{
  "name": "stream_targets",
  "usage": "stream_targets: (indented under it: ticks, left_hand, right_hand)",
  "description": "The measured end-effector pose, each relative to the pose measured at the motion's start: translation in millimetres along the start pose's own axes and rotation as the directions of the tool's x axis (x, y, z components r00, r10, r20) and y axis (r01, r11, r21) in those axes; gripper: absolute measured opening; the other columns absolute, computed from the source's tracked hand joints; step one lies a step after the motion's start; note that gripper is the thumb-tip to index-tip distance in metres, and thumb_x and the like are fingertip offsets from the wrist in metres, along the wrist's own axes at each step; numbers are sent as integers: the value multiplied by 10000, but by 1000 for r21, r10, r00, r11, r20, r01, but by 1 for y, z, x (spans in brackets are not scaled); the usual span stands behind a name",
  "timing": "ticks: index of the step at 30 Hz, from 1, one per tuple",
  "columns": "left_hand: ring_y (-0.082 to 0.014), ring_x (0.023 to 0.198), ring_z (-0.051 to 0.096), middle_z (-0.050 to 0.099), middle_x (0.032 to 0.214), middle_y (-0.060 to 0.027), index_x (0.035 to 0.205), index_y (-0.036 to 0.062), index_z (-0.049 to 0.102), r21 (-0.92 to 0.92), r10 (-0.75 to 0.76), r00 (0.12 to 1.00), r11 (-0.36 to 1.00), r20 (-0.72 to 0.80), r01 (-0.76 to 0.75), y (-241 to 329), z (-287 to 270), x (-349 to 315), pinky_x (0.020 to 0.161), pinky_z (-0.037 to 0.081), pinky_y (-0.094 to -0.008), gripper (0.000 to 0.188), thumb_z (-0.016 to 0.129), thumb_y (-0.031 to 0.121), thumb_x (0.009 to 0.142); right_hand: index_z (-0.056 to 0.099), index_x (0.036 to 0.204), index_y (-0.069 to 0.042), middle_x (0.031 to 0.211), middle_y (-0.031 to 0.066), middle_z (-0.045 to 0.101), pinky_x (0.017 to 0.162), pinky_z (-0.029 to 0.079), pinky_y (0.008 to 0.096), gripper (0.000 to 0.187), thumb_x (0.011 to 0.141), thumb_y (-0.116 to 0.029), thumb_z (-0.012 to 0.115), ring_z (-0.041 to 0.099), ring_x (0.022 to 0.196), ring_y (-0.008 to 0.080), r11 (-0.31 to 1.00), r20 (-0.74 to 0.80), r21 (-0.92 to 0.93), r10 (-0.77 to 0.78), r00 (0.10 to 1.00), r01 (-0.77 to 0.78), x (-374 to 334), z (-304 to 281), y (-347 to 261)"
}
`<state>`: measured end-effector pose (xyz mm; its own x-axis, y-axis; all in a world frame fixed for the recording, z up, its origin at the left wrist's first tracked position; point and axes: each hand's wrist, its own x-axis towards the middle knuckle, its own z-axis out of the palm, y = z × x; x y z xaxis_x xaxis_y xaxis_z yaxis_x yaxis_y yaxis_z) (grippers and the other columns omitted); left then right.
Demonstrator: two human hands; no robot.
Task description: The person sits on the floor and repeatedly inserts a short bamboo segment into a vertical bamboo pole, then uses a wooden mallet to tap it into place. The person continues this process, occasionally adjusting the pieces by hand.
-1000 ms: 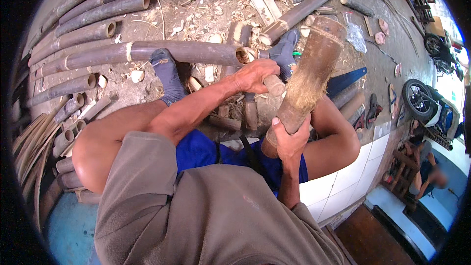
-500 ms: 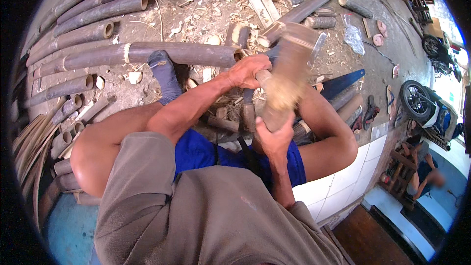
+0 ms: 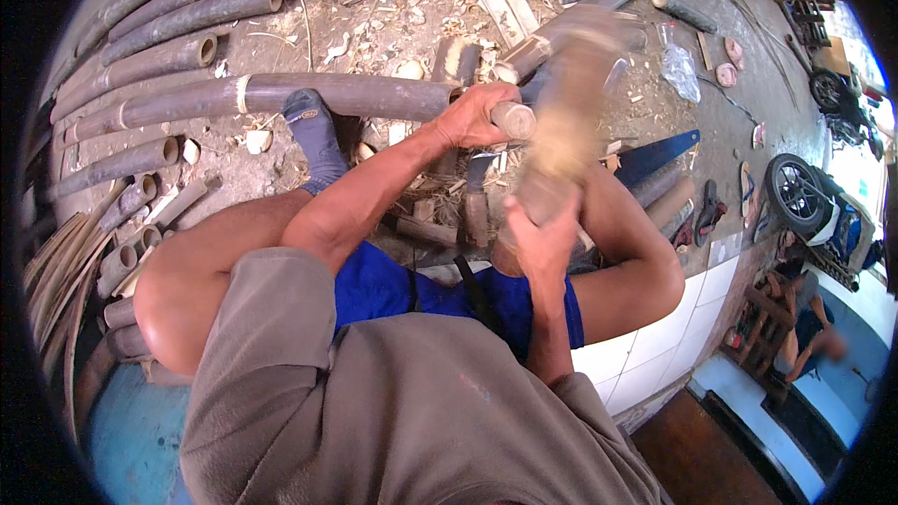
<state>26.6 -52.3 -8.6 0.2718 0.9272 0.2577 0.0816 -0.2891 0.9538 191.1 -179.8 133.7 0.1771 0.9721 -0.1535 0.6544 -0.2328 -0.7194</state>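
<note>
My left hand (image 3: 477, 117) is closed around a round wooden handle (image 3: 514, 120), its blunt end facing me. What the handle belongs to is largely hidden; a shiny blade-like edge (image 3: 615, 75) shows beyond the piece in front. My right hand (image 3: 544, 236), lower and to the right, grips the near end of a thick bamboo piece (image 3: 566, 126). That piece slants away from me, blurred by motion, with a pale yellowish middle and a browner far end. It passes just right of the handle; whether the two touch, I cannot tell.
Long dark bamboo poles (image 3: 281, 96) lie at the left, and wood chips litter the ground. A saw with a dark blade (image 3: 659, 157) is beside my right knee. Farther right are a clear plastic bag (image 3: 680, 73), sandals (image 3: 709, 212), a motorcycle (image 3: 800, 192) and a seated person (image 3: 812, 337).
My right hand has shifted up and right with the bamboo piece. The left hand has turned slightly, so the end of its wooden handle now shows more fully.
</note>
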Motion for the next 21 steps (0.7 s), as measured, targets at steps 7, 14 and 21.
stream_targets:
  ticks: [7, 14, 21]
  left_hand:
    - [-352, 910, 643, 617, 946, -140, 986, 61, 611, 97, 136, 989, 985, 54, -141, 6, 18, -16, 797, 505, -467, 382, 853, 209, 730]
    - [-385, 904, 614, 601, 923, -146, 1022, 54, 627, 170, 234, 969, 961, -74, -219, -3, 16, -8, 804, 498, -476, 381, 825, 165, 716]
    - [-347, 857, 624, 599, 904, -128, 976, 53, 646, 92, 161, 964, 985, -212, -145, -9, 22, -6, 772, 521, -430, 354, 866, 173, 727]
  right_hand:
    - [516, 1398, 36, 1180, 278, 719, 974, 541, 453, 741, 785, -192, 863, 727, 1103, 370, 999, 4, 44, 16, 1000, -16, -2, -24, -8]
    - [514, 1397, 45, 1196, 247, 718, 994, 533, 438, 735, 788, -179, 857, 714, 1128, 337, 997, -9, 67, -48, 999, 49, -9, -40, -15]
    - [480, 1436, 12, 1209, 293, 706, 994, 538, 469, 798, 777, -230, 860, 711, 1136, 414, 985, 112, -168, 55, 992, -36, 0, -15, -17]
